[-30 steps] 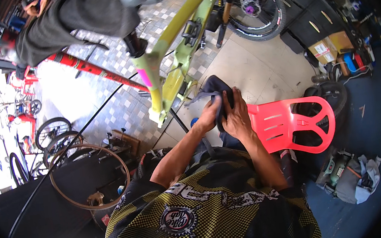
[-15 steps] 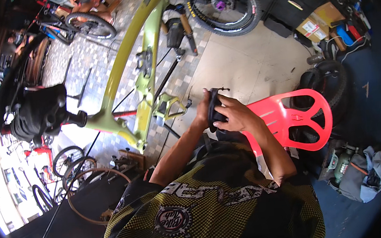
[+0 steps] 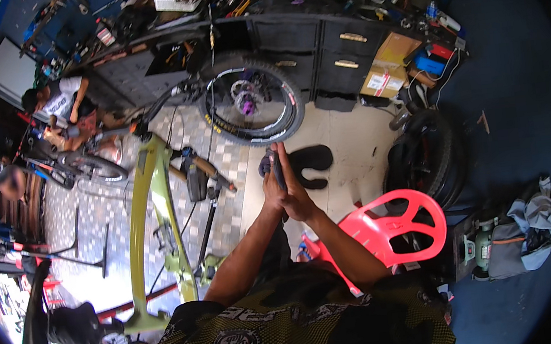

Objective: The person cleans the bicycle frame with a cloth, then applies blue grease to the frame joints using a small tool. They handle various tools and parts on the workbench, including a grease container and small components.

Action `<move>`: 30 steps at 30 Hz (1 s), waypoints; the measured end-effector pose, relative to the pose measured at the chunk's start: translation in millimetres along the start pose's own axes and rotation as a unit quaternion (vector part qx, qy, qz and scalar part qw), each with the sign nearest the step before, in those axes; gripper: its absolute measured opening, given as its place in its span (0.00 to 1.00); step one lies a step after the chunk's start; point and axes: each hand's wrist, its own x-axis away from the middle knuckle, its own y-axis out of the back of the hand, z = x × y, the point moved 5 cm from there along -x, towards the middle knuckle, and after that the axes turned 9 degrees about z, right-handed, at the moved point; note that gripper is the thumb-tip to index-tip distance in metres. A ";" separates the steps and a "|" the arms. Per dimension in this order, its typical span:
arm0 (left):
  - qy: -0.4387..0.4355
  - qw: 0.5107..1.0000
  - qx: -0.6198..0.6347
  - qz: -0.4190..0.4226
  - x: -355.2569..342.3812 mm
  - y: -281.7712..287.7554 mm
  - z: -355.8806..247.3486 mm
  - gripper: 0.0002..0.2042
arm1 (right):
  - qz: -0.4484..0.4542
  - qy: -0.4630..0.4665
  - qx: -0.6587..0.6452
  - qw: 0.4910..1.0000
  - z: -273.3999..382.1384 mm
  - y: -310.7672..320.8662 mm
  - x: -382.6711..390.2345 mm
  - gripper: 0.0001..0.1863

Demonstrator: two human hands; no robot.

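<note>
My left hand (image 3: pixel 271 192) and my right hand (image 3: pixel 293 193) are pressed palm to palm at centre, fingers closed and pointing forward, on a dark cloth (image 3: pixel 264 163) that is mostly hidden between them. A black curved shape (image 3: pixel 309 159) shows just beyond the fingers; I cannot tell if it is part of the cloth. A yellow-green bike frame (image 3: pixel 139 233) stands to the left of my forearms, and a pink plastic chair (image 3: pixel 429 224) is at right of my right forearm.
Ahead are a wheel (image 3: pixel 228 128), dark cabinets (image 3: pixel 285 34) below a cluttered bench, and cardboard boxes (image 3: pixel 392 51). Spare tyres (image 3: pixel 446 154) and a bag (image 3: pixel 509 251) lie at right. A person (image 3: pixel 60 104) works beside a bike at left, another person (image 3: pixel 11 179) behind.
My view has swung up and leftward to show the bench and more people. My hands have straightened and come flat together over the dark cloth, which was more visible earlier.
</note>
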 end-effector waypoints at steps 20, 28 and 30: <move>0.212 0.558 0.778 0.196 -255.8 5.3 106.3 0.26 | -0.054 -0.092 -0.184 0.977 -28.7 157.3 -191.1 0.78; 0.206 0.857 0.462 0.103 -334.0 -43.3 59.5 0.26 | -0.112 -0.042 0.329 0.937 -48.4 194.9 -227.7 0.71; 0.192 0.931 0.290 0.113 -363.1 -29.9 32.3 0.27 | -0.109 -0.051 0.308 0.944 -59.5 215.5 -239.1 0.71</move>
